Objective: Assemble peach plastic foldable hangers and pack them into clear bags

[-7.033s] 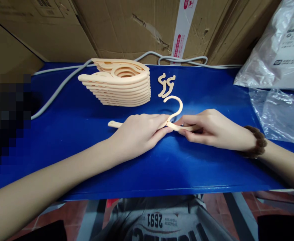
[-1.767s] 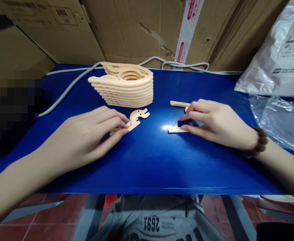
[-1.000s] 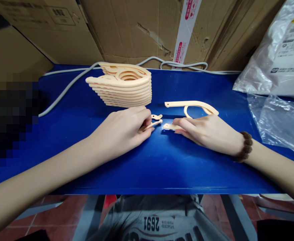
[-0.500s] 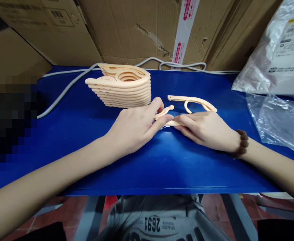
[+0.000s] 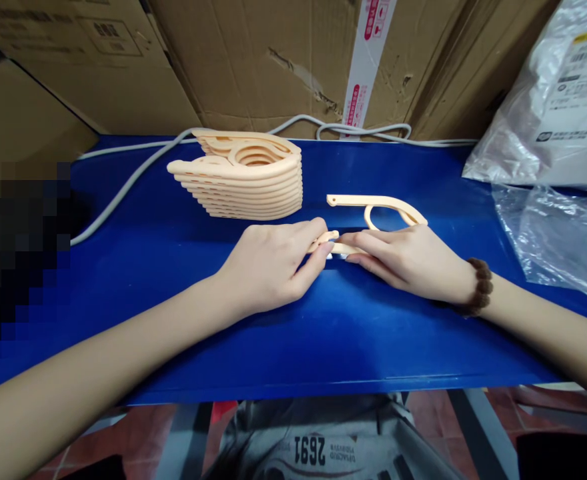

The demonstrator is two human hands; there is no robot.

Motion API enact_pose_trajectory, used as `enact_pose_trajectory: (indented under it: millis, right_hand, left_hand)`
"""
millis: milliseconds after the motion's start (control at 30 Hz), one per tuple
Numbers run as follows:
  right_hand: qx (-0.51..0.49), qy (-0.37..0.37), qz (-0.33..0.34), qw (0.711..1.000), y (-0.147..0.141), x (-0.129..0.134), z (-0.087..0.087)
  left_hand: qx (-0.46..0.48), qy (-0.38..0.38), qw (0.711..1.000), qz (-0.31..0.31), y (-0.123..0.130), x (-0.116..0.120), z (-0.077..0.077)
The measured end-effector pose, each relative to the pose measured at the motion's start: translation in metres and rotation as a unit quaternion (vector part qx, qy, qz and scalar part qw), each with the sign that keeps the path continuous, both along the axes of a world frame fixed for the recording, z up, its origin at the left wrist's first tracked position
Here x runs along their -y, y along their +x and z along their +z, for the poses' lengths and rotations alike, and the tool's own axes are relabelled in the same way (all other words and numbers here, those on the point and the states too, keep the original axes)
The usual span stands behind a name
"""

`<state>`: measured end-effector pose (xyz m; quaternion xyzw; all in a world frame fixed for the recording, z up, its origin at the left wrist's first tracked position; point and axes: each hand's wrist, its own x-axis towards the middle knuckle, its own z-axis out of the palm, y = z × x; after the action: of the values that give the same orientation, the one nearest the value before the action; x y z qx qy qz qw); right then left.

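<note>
Near the middle of the blue table, my left hand (image 5: 283,260) pinches a small peach plastic piece (image 5: 330,236), mostly hidden by the fingers. My right hand (image 5: 398,257), with a brown beaded band at the wrist, is closed on a peach plastic bar (image 5: 342,249) that looks like part of a folding hanger. The two held pieces almost meet between my fingertips. Just behind the right hand shows a peach hanger arm (image 5: 361,200) with a curved loop; whether it joins the held bar I cannot tell. Behind my left hand stands a neat stack of folded peach hangers (image 5: 253,190).
Cardboard boxes (image 5: 253,67) line the back of the blue table (image 5: 293,347), with a grey cable (image 5: 128,187) along them. A plastic-wrapped package (image 5: 553,113) stands at the back right, and clear plastic film (image 5: 548,240) lies before it.
My left hand has drawn slightly toward me with its small piece, which has lowered. The hanger arm behind my right hand has shifted a little left and turned slightly. The right hand stays nearly in place.
</note>
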<state>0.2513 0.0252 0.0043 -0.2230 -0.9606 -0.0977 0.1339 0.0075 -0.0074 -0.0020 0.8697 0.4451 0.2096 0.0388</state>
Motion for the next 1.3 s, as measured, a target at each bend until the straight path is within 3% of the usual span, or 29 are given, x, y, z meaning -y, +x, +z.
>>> enact_pose_trajectory:
  millis: [567,967,1300]
  right_hand:
    - [-0.01,0.047,-0.013,0.999,0.0008,0.0048,0.0047]
    - [0.0,0.016,-0.021,1.0,-0.0001,0.0072,0.0096]
    - [0.002,-0.032,-0.022,0.999,0.0011,0.0056,0.0104]
  left_hand:
    - [-0.093,-0.051,0.994,-0.027,-0.0038,-0.0044,0.0072]
    - [-0.181,0.116,0.975,-0.057,-0.0071,-0.0057,0.001]
    - [-0.225,0.113,0.966,-0.061,-0.0054,-0.0051,0.0045]
